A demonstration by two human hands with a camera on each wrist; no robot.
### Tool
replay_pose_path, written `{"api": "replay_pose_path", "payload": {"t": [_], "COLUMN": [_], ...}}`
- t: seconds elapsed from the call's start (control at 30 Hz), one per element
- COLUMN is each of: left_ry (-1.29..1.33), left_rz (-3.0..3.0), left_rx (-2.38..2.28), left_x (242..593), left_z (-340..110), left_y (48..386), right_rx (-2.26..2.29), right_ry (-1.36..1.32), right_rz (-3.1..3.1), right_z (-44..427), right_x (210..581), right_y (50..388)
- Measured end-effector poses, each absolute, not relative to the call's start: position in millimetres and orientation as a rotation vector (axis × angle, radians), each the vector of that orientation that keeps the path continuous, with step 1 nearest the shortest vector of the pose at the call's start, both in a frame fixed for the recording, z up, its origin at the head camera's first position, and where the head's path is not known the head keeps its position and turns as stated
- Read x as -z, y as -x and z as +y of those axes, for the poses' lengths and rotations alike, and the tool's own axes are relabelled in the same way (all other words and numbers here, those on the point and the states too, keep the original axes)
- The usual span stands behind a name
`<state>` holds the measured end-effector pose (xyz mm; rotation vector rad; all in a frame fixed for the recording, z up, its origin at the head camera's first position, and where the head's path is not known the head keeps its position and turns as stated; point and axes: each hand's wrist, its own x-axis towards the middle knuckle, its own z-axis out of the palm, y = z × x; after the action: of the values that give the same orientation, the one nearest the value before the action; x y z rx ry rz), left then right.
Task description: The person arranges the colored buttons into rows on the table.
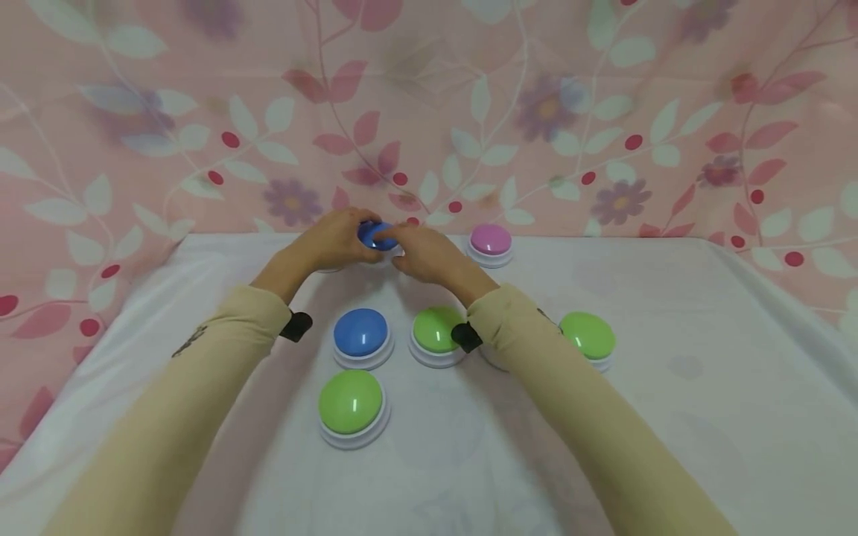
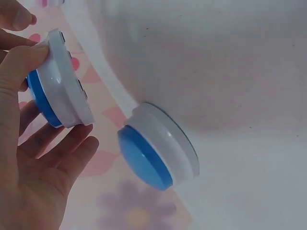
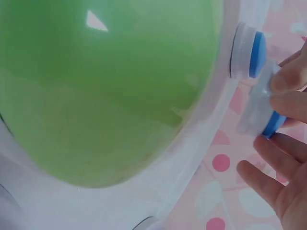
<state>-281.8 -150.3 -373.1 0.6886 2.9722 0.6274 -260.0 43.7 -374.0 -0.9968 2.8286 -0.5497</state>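
At the back of the table, both hands meet at a blue push button (image 1: 370,235) with a white base, held off the cloth. The left hand (image 1: 338,238) has its thumb on the base (image 2: 60,81) and its fingers under the dome side. Over the dome reaches the index finger of the right hand (image 1: 425,253); the right wrist view shows its thumb and fingers around the button (image 3: 259,108). A second blue push button (image 1: 360,333) stands on the cloth nearer the body, also seen dome-sideways as a blue button (image 2: 146,155) in the left wrist view.
Green push buttons stand at front left (image 1: 351,402), middle (image 1: 436,330) and right (image 1: 588,335). A pink push button (image 1: 491,240) sits at the back. White bases show partly behind the left hand and right sleeve. A floral curtain (image 1: 429,112) hangs behind the white cloth (image 1: 670,417).
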Motion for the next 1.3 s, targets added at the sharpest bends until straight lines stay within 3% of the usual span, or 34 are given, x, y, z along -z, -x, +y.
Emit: {"api": "replay_pose_path", "payload": {"t": [0.5, 0.83, 1.3], "left_ry": [-0.677, -0.775, -1.212], "left_rz": [2.905, 2.928, 3.008], "left_rx": [-0.863, -0.944, -1.122], "left_x": [349, 339, 342], "left_z": [-154, -137, -122], "left_y": [261, 225, 164], "right_rx": [1.022, 1.471, 1.575], "right_ry": [1.037, 1.106, 1.473], "right_rz": [2.879, 2.682, 2.733], "right_z": [57, 83, 110], "right_x": [370, 379, 376], "right_y": [248, 225, 178]}}
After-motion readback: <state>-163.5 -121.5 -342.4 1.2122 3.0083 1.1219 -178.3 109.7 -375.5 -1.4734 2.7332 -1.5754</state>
